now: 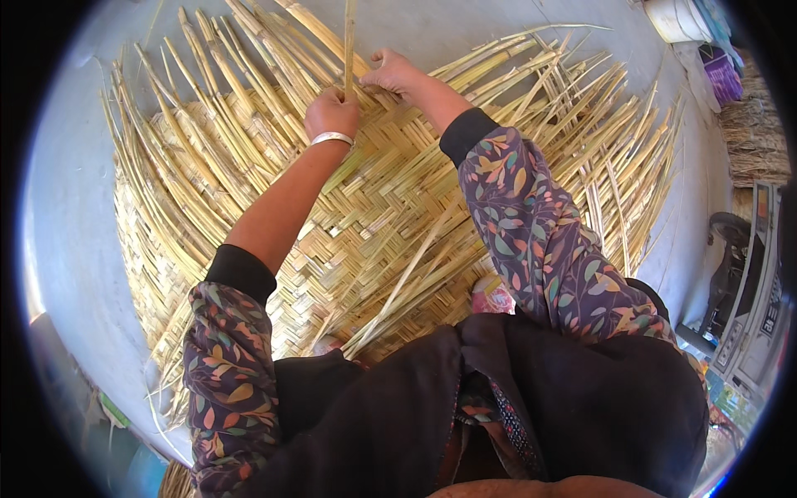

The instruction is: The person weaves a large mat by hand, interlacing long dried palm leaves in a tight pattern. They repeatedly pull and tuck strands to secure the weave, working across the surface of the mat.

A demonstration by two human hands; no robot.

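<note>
A large woven mat (357, 224) of flattened, straw-coloured reed strips lies under my arms, its weave in a zigzag pattern. Long loose strip ends fan out from its far, left and right sides. My left hand (332, 114), with a silver bangle at the wrist, is closed around an upright reed strip (349, 41) at the mat's far middle. Just right of it, my right hand (393, 76) bends its fingers down onto a slanting reed strip (320, 31), apparently pinching it; its fingertips are partly hidden.
Loose strips (407, 278) lie across the mat near my body. Grey floor (531, 15) surrounds it. A white bucket (677, 20) and a purple bundle (722, 76) are at the far right. A parked vehicle (743, 282) and dry stalks (755, 124) line the right edge.
</note>
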